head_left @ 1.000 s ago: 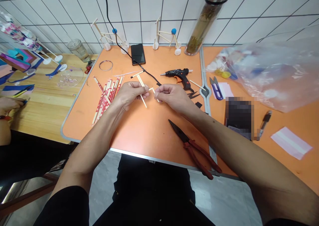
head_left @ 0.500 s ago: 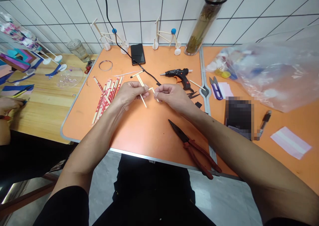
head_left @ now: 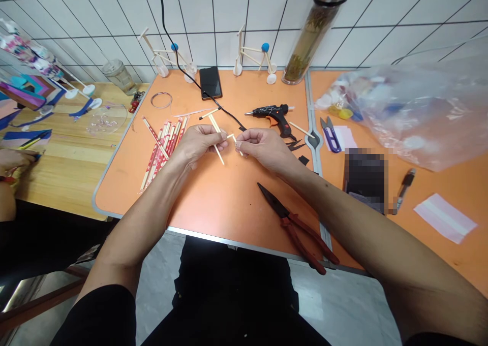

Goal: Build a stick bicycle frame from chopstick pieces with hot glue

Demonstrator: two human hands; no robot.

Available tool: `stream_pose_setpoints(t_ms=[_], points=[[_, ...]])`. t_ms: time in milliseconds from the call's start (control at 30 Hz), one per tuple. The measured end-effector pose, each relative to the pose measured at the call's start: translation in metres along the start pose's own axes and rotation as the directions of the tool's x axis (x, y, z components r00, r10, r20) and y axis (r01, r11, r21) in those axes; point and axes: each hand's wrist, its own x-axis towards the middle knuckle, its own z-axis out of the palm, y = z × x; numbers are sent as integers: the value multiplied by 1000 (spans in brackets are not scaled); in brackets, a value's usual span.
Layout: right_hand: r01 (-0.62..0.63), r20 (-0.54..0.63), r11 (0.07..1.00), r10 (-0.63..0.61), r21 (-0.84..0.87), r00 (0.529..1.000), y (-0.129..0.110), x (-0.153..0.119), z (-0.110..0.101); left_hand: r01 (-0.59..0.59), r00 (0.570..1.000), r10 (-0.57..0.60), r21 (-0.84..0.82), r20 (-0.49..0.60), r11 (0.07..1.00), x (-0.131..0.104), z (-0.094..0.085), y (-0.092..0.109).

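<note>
Almost nothing has been moved since the earlier frame; both hands are held in the same place. From the head view, a pale wooden-stick frame point(head_left: 214, 122) is pinched by the closed grip of the left hand point(head_left: 204, 139) above the orange counter point(head_left: 229, 198). A short pale wooden piece point(head_left: 235, 140) is pinched by the right hand point(head_left: 257, 145); whether it is joined cannot be told. Assembly seems partly done: no blue ball or white discs, as carried by two pale stick models point(head_left: 265, 47), are seen on the frame.
</note>
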Motion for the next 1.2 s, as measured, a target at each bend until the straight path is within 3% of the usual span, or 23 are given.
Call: stream_pose_setpoints(t_ms=[700, 1200], points=[[-12, -11, 1000, 12, 0, 1000, -1, -1, 1, -38, 999, 38, 4, 12, 999, 10, -7, -14], [-27, -24, 1000, 27, 3, 999, -2, -3, 1, -10, 1000, 10, -10, 18, 1000, 3, -2, -4]])
